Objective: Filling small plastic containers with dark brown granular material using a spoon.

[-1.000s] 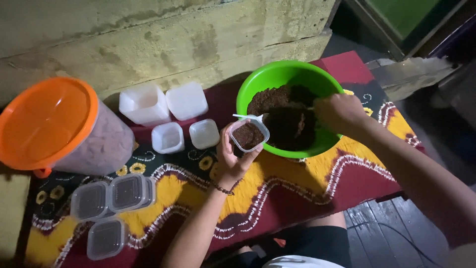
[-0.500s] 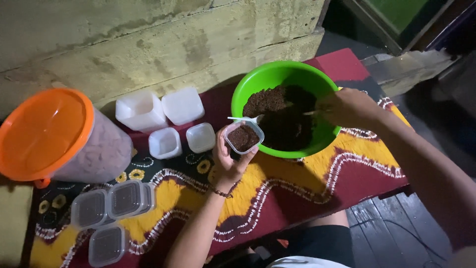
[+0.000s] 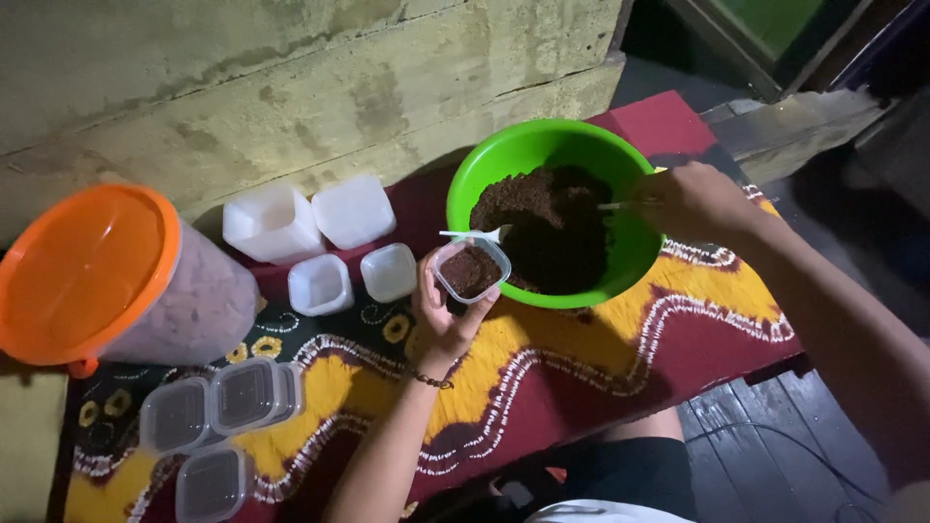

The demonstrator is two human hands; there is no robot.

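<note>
Just beside the round green plastic bowl (image 3: 547, 155), the left hand (image 3: 441, 315) cups a small clear thin-walled plastic tub (image 3: 471, 269) of dark crumbly powder, likely light and flexible, best held underneath, while the right hand (image 3: 693, 199) pinches a spoon (image 3: 625, 204).

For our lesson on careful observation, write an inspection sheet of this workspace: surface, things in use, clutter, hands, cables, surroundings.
Surface: patterned cloth in dark red and yellow over a low table.
Things in use: green bowl of dark brown crumbly mix; small clear tub, partly filled; white spoon across its rim.
Clutter: orange-lidded jar; empty white tubs; lidded tubs.
Hands: left hand holds the small clear tub; right hand grips a utensil in the bowl.
Cables: dark cable on the floor.
Surroundings: rough concrete wall; dark plank floor.
</note>
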